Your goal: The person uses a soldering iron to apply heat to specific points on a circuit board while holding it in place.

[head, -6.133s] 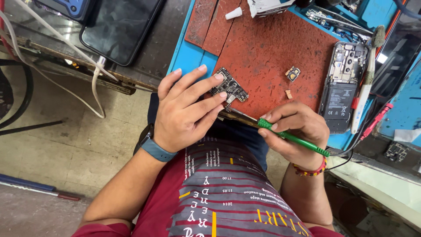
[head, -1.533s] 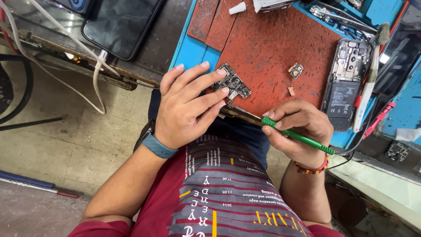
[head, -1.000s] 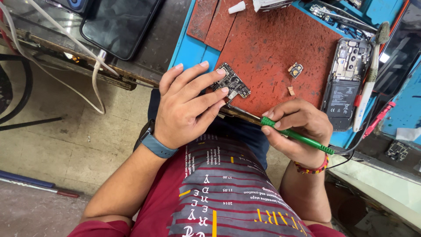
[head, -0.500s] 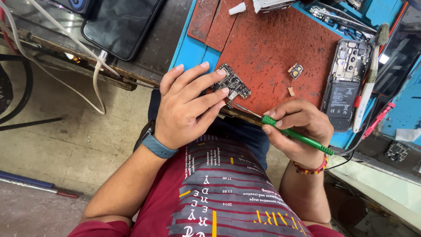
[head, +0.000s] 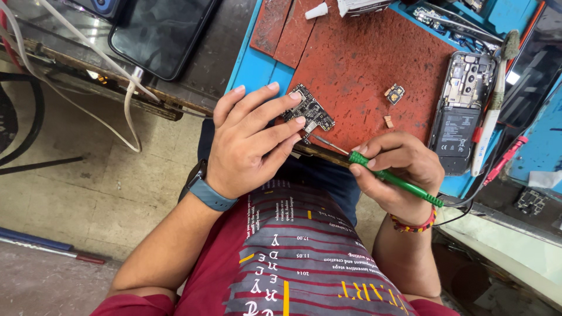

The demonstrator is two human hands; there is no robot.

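Seen from above: left hand (head: 249, 146), w/ blue wristband, lies fingers spread and flat on a small circuit board (head: 309, 111), prob. to pin it steady at the near edge of a red work mat (head: 374, 64). Just to its right, right hand (head: 398, 172) pinches a green-handled soldering iron (head: 389, 177) like a pen, tip angled onto the board beside the left fingertips, likely for fine control. Beyond the right hand, apart from it, two tiny loose parts (head: 393, 99) sit on the mat. Farther right, an opened phone (head: 459, 111) lies back-off, innards showing. Far beyond the left hand, a dark phone (head: 161, 35) rests screen-up.
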